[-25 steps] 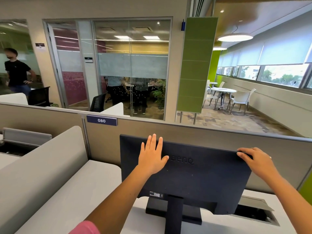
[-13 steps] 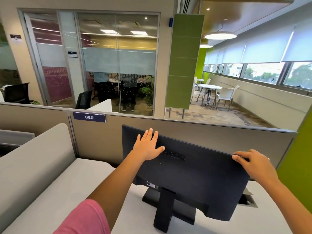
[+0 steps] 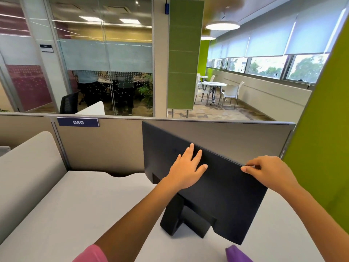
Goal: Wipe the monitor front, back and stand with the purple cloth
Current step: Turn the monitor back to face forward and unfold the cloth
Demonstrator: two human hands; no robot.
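Left hand (image 3: 186,170) flat on monitor (image 3: 222,195) back, right hand (image 3: 268,172) pinching its top edge, purple cloth (image 3: 237,254) below.

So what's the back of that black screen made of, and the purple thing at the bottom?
The monitor back looks like matte black plastic: it is dull, evenly dark, and shows no shine. The purple cloth looks like soft fabric, since its edge is rounded and folded, though only a corner shows, so the weave is hard to tell.

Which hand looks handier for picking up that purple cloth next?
Probably the right hand: the purple cloth lies at the desk's near edge below that arm. The left hand lies flat on the monitor back, farther away.
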